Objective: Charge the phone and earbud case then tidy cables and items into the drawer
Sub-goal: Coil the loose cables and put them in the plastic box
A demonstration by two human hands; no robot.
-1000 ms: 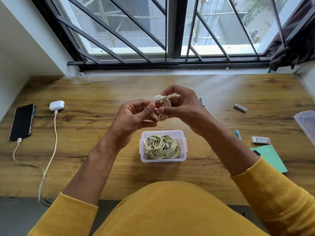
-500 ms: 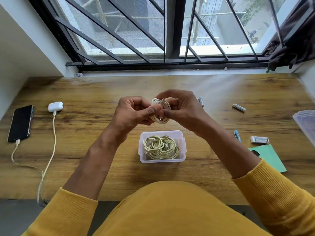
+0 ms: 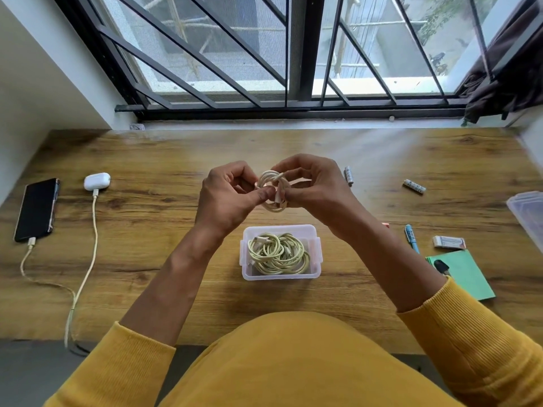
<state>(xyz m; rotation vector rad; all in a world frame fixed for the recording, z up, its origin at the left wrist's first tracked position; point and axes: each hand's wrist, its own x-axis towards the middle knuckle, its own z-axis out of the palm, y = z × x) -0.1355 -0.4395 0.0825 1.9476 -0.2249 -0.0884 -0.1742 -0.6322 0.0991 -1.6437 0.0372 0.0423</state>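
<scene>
Above the middle of the wooden desk (image 3: 382, 160) both hands hold a small coil of cream cable (image 3: 271, 179). My left hand (image 3: 227, 198) pinches the coil's left side with thumb and fingers. My right hand (image 3: 316, 186) grips its right side, fingers curled over the top. Just below them stands a clear plastic box (image 3: 281, 276) holding several coiled cream cables (image 3: 277, 252). At the far left a black phone (image 3: 36, 208) lies with a cable plugged in. A white earbud case (image 3: 97, 181) beside it is also plugged into a cable (image 3: 93, 230).
Two batteries (image 3: 348, 175) (image 3: 414, 186) lie right of the hands. A blue pen (image 3: 411, 237), an eraser (image 3: 449, 242) and a green notepad (image 3: 464, 273) with a small black item sit at the right. A clear container (image 3: 527, 212) stands at the right edge. The charging cables trail off the desk's front left.
The hands stayed above the box and kept working the small coil. The fingers shifted around it and a plug end now shows between them.
</scene>
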